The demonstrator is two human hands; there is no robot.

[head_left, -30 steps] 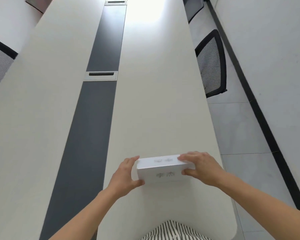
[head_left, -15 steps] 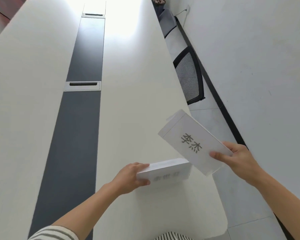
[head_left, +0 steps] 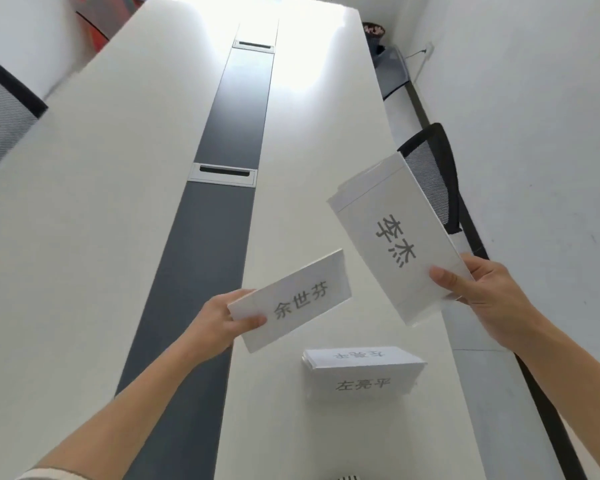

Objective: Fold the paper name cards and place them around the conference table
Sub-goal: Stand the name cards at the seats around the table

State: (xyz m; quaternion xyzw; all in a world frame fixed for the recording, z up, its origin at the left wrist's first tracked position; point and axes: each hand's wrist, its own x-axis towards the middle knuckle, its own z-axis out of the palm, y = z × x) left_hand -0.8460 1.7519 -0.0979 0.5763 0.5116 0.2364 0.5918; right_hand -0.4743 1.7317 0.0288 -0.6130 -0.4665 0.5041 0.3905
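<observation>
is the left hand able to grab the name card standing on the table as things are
Probably not yet: the left hand already grips a name card. The standing name card sits unobstructed on the table, but the hand needs emptying.

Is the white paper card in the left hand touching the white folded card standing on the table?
Apart. The head view shows bare table between the held card and the standing card.

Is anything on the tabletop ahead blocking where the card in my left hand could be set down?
Nothing visible does. The left hand holds its card over bare white tabletop stretching ahead. The only placed card stands nearer, toward the right edge.
</observation>
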